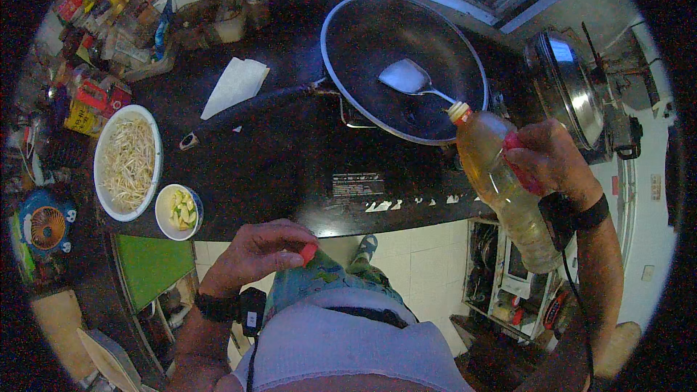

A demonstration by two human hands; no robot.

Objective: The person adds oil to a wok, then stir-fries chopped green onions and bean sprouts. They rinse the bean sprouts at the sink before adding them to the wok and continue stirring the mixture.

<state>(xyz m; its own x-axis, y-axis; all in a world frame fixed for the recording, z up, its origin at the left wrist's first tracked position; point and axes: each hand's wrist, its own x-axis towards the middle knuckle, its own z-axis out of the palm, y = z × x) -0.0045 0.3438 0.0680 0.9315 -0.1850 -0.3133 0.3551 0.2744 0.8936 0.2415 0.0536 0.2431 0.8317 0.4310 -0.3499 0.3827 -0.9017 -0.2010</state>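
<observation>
My right hand (550, 158) grips a large clear plastic bottle (490, 141) of yellowish liquid by its red handle. The bottle leans left, and its uncapped mouth is over the right rim of a wide dark wok (370, 38). Inside the wok rests a metal spatula (405, 76), whose handle runs behind the bottle neck. A small red cap (309, 253) is pinched between the thumb and fingers of my left hand (267, 250), in front of the counter edge. Whether liquid is flowing cannot be made out.
Bean sprouts fill a white oval bowl (158, 160) at left, beside a small bowl (161, 218) of chopped pale-green pieces. A folded paper towel (237, 87) lies near the wok's long handle (234, 117). A lidded metal pot (566, 87) stands right. Packets and jars crowd the back left.
</observation>
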